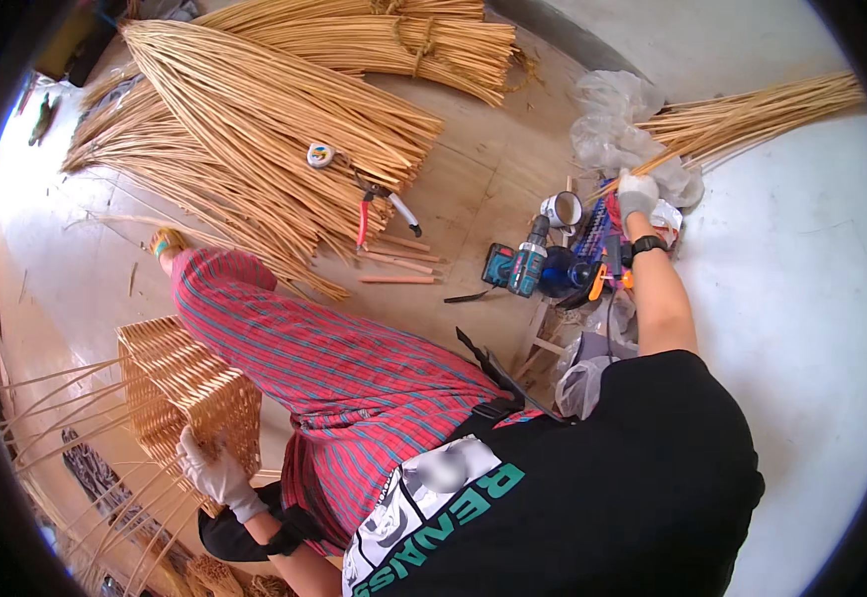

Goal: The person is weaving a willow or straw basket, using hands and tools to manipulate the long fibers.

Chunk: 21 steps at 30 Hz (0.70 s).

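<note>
My left hand (216, 473), in a white glove, grips the near edge of a half-woven wicker basket (190, 383). Long loose cane stakes (75, 423) stick out from the basket's left side. At the right, my gloved right hand (638, 193) reaches to the ends of several thin canes (712, 127) and closes around them; its fingertips are partly hidden. Just below that hand lies a crowded patch of tools, with a blue cordless drill (529, 261) and a metal cup (562, 209).
Big bundles of cane (284, 129) cover the floor at the far left, with a tape measure (320, 155) and red-handled pruning shears (379, 207) on top. Short wooden sticks (398, 280) lie beside them. Crumpled clear plastic (612, 114) sits against the pale wall.
</note>
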Motion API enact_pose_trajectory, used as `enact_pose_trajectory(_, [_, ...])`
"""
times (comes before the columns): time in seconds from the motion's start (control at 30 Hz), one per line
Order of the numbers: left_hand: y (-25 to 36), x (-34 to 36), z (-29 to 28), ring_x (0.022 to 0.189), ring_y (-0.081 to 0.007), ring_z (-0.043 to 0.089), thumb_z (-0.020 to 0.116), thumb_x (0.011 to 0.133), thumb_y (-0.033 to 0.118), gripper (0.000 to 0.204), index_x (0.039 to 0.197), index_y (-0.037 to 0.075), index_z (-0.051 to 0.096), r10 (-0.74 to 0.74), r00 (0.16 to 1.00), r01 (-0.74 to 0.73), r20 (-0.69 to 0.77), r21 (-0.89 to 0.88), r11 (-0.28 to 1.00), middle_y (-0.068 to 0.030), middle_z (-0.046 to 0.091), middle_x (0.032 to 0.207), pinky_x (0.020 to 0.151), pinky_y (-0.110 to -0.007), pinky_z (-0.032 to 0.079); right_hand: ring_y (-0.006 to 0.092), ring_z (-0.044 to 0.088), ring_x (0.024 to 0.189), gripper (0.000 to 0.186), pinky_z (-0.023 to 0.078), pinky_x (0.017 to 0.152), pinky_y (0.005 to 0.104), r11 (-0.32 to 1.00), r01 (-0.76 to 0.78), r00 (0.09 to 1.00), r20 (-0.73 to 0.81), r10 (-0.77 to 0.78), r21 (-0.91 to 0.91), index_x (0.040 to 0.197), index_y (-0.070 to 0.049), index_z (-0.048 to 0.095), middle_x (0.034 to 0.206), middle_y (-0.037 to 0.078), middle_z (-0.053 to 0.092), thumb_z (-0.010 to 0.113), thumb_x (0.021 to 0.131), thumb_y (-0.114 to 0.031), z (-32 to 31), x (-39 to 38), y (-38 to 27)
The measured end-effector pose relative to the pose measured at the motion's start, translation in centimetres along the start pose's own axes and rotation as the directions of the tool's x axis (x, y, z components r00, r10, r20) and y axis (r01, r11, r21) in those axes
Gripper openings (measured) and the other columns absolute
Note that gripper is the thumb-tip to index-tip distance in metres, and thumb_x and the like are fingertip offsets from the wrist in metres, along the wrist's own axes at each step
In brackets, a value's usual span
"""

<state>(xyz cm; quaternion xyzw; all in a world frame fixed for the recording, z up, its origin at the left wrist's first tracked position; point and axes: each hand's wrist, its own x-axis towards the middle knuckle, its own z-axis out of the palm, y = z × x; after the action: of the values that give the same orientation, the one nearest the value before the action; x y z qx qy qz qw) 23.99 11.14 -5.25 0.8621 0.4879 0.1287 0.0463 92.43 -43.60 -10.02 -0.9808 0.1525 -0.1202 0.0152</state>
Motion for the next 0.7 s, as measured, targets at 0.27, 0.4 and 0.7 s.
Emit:
enact_pose_trajectory(0.27, [-3.8, 4.3, 2.5, 0.109, -0.0423, 0.058, 0.076, 0.080, 0.017, 0.050, 0.127, 0.009, 0.059, 0.002, 0.996, -0.007, 0.088, 0.053, 0.999, -0.0212, 0.062, 0.116, 0.095, -0.051, 0.046, 0.0332, 0.070, 0.106, 0.054, 0.055, 0.090, 0.0443, 0.984, -0.166, 0.964, 0.221, 0.149, 0.060, 0.113, -0.006, 0.073, 0.113, 0.017, 0.073, 0.074, 0.084, -0.052, 8.5, -4.6, 3.1])
enact_pose_trajectory(0.4, [-5.0, 5.2, 3.6, 0.115, -0.0413, 0.057, 0.073, 0.078, 0.018, 0.052, 0.128, 0.008, 0.059, 0.011, 0.972, -0.044, 0.236, 0.139, 0.989, -0.0201, 0.063, 0.123, 0.097, -0.049, 0.047, 0.0373, 0.071, 0.099, 0.051, 0.055, 0.082, 0.0481, 0.998, 0.067, 0.993, 0.100, -0.066, -0.003, 0.096, -0.004, 0.075, 0.101, 0.021, 0.074, 0.072, 0.084, -0.054, 3.8, -1.8, 3.2])
enact_pose_trajectory(0.7, [-10.0, 1.3, 12.7, 0.096, -0.0333, 0.063, 0.056, 0.088, 0.014, 0.017, 0.103, 0.019, 0.064, -0.106, 0.976, 0.076, 0.188, 0.164, 0.984, -0.0088, 0.064, 0.098, 0.081, -0.048, 0.050, 0.0219, 0.068, 0.083, 0.034, 0.058, 0.073, 0.0361, 0.153, 0.131, 0.787, -0.009, -0.617, 0.980, 0.127, -0.002, 0.062, 0.094, 0.008, 0.070, 0.062, 0.100, -0.022, -20.5, -5.8, -26.2])
